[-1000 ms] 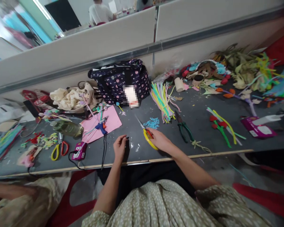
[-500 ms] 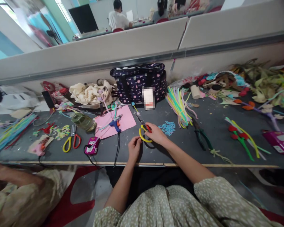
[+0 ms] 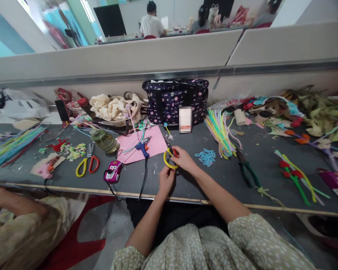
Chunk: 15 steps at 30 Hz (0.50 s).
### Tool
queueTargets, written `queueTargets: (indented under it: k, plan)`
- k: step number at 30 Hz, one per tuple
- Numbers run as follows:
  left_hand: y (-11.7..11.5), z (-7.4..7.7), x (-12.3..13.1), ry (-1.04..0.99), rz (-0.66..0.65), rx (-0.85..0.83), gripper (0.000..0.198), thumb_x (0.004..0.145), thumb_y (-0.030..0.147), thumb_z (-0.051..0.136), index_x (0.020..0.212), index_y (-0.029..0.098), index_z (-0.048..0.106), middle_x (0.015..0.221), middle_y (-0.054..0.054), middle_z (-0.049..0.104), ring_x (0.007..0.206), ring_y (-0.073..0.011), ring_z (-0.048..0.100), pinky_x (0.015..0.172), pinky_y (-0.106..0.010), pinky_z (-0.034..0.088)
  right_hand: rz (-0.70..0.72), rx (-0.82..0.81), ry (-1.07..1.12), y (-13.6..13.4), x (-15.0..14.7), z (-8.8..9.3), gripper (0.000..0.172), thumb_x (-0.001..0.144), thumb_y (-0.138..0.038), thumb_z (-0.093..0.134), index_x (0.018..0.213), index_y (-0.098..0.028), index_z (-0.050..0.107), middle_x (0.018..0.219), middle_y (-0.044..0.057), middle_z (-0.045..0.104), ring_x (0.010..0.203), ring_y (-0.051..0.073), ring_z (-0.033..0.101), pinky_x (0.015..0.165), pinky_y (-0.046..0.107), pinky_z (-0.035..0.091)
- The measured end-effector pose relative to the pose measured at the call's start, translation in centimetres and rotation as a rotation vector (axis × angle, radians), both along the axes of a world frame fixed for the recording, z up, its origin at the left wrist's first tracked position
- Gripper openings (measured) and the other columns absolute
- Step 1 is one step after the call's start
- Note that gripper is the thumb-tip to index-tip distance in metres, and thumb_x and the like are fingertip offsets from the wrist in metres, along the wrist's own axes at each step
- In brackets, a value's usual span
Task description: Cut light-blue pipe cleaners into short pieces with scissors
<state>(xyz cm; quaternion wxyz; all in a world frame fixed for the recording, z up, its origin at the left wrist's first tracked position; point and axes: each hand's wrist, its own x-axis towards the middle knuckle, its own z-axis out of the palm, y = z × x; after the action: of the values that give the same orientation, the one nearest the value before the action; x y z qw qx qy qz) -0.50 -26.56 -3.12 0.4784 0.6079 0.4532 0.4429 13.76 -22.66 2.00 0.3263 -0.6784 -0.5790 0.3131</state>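
My right hand [image 3: 181, 158] is closed on a pair of scissors [image 3: 169, 159] with one yellow and one red handle, the blades pointing away from me. Just below the yellow handle, my left hand [image 3: 166, 179] has its fingers pressed together; what they hold, if anything, is too small to make out. To the right of my hands lies a pile of short blue pieces [image 3: 205, 157]. A blue glue gun [image 3: 142, 147] rests on a pink sheet [image 3: 157, 139] to the left.
A dotted bag [image 3: 169, 101] stands at the back. Pipe cleaners [image 3: 220, 135] and green-handled pliers [image 3: 248, 172] lie right. Leftward are a bottle [image 3: 104, 141], a purple box [image 3: 113, 171] and second scissors [image 3: 88, 165]. A neighbour's arm [image 3: 14, 198] is at far left.
The view has shifted, so the table's things appear further right. My left hand has come closer to my right hand, now touching or nearly touching below the yellow handle.
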Motion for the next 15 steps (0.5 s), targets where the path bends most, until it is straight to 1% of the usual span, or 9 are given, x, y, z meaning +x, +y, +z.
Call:
queueTargets:
  k: [3, 5, 8, 12, 15]
  plan:
    - [0.1, -0.2, 0.1, 0.005, 0.010, 0.006, 0.020, 0.084, 0.030, 0.059, 0.087, 0.016, 0.073, 0.084, -0.007, 0.073, 0.080, -0.0202, 0.066, 0.079, -0.032, 0.048, 0.014, -0.019, -0.047, 1.3, -1.4, 0.8, 0.049, 0.078, -0.016, 0.065, 0.127, -0.018, 0.060, 0.111, 0.007, 0.070, 0.096, 0.020, 0.064, 0.089, 0.032, 0.049]
    - [0.2, -0.2, 0.1, 0.016, -0.005, 0.025, 0.020, 0.085, 0.030, 0.058, 0.088, 0.016, 0.072, 0.087, -0.008, 0.074, 0.083, -0.0206, 0.066, 0.080, -0.032, 0.048, 0.019, -0.038, -0.083, 2.4, -2.6, 1.3, 0.044, 0.079, -0.015, 0.063, 0.122, -0.019, 0.062, 0.111, 0.007, 0.070, 0.100, 0.021, 0.064, 0.088, 0.031, 0.048]
    - [0.3, -0.2, 0.1, 0.035, -0.015, 0.057, 0.019, 0.086, 0.028, 0.055, 0.084, 0.017, 0.070, 0.082, -0.006, 0.072, 0.080, -0.0194, 0.065, 0.077, -0.031, 0.048, 0.017, -0.077, -0.131, 3.7, -4.2, 1.5, 0.038, 0.082, -0.017, 0.062, 0.120, -0.018, 0.063, 0.111, 0.010, 0.069, 0.101, 0.022, 0.064, 0.084, 0.029, 0.047]
    - [0.2, 0.0, 0.1, 0.033, 0.001, 0.071, 0.016, 0.084, 0.027, 0.055, 0.079, 0.017, 0.068, 0.076, -0.005, 0.070, 0.075, -0.0184, 0.063, 0.074, -0.030, 0.047, 0.031, -0.117, -0.178, 4.2, -5.4, 1.4, 0.040, 0.083, -0.017, 0.061, 0.123, -0.016, 0.062, 0.117, 0.015, 0.068, 0.105, 0.023, 0.064, 0.084, 0.028, 0.046]
    - [0.2, 0.0, 0.2, 0.016, 0.007, 0.069, 0.016, 0.082, 0.027, 0.055, 0.079, 0.017, 0.068, 0.077, -0.005, 0.070, 0.075, -0.0189, 0.063, 0.074, -0.031, 0.047, 0.074, -0.127, -0.194, 4.2, -5.5, 1.8, 0.031, 0.083, -0.017, 0.060, 0.114, -0.015, 0.067, 0.111, 0.014, 0.072, 0.100, 0.024, 0.066, 0.080, 0.028, 0.045]
